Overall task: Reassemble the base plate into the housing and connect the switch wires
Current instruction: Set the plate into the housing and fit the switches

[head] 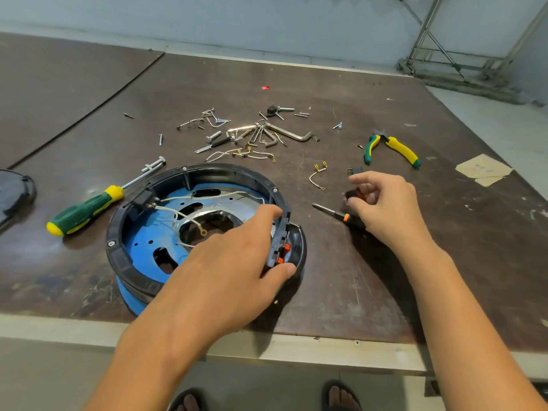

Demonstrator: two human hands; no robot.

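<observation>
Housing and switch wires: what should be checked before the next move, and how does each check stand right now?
1. Housing steadied: ok; the left hand grips its rim beside the orange buttons.
2. Blue base plate inside the housing: ok; fully seated, cannot tell.
3. Ring-terminal wire connected: not ok; its ring end lies free over the plate's opening.
4. Small black part held by the right hand: ok; which part it is, cannot tell.
5. Small screwdriver within reach: ok; it lies on the table by the right hand.
</observation>
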